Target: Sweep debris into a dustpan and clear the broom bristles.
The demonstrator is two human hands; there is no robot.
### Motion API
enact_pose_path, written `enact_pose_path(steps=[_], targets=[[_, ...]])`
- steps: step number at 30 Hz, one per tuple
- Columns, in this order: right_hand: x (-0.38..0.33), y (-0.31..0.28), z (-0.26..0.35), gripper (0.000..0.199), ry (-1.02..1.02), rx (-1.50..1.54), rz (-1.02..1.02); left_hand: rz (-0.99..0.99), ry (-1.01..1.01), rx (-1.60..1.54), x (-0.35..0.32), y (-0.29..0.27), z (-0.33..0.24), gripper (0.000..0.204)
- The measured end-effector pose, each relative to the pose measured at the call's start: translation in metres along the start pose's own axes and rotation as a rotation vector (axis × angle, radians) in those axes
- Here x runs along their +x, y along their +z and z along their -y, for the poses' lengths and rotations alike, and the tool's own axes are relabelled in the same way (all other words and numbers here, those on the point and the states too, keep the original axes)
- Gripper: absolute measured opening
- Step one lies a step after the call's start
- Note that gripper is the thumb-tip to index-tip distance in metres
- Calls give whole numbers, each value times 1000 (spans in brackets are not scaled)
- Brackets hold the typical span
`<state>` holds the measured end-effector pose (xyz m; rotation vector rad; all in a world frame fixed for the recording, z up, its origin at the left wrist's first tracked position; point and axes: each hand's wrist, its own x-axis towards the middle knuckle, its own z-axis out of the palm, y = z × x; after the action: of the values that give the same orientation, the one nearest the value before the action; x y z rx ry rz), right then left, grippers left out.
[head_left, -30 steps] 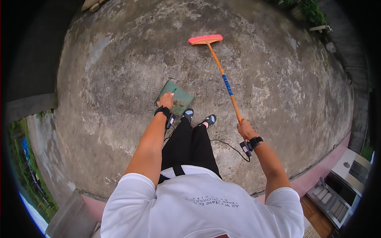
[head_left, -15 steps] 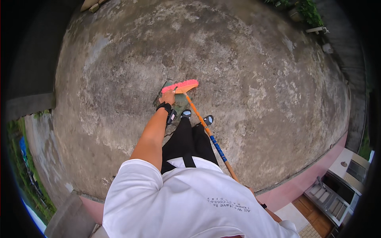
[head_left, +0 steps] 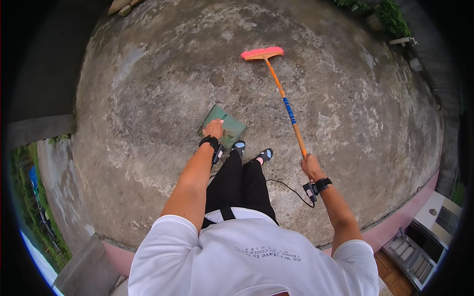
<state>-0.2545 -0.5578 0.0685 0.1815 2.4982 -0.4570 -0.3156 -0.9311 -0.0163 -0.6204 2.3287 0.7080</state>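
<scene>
My right hand (head_left: 312,166) is closed round the end of the wooden handle of a broom (head_left: 282,93). Orange covers the handle's lower part, and a blue wrap circles its middle. The broom's pink bristle head lies ahead of me, apart from the dustpan. My left hand (head_left: 214,128) grips a green dustpan (head_left: 236,128) just in front of my feet. Bits of dry debris lie in the pan near my wrist. Part of the pan is hidden behind my hand and forearm.
Rough, stained concrete floor (head_left: 173,98) spreads all round me. A low wall edge (head_left: 42,126) stands at the left, and a pink wall (head_left: 402,219) runs along the near right. Potted plants (head_left: 390,19) stand at the far right. Thin cables hang from both wrist devices.
The broom head has moved off the dustpan, forward and to the right. My right hand has come into view on the handle. The dustpan now shows more fully, still in my left hand.
</scene>
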Motion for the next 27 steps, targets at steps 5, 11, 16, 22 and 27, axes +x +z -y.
enact_pose_path(steps=[5,11,16,22,27], targets=[[-126,16,-75,15,-123,-171,134,-9,-20,28,-6,-4,-9,24],[-264,-18,-49,19,138,127,294,-74,62,-19,-5,-4,7,28],[-260,-15,-37,17,161,270,307,-124,110,-7,-12,2,34,29],[-164,6,-22,17,135,232,260,-167,89,-122,0,18,72,27],[-137,9,-24,17,-33,58,185,-176,35,-40,-14,5,54,30]])
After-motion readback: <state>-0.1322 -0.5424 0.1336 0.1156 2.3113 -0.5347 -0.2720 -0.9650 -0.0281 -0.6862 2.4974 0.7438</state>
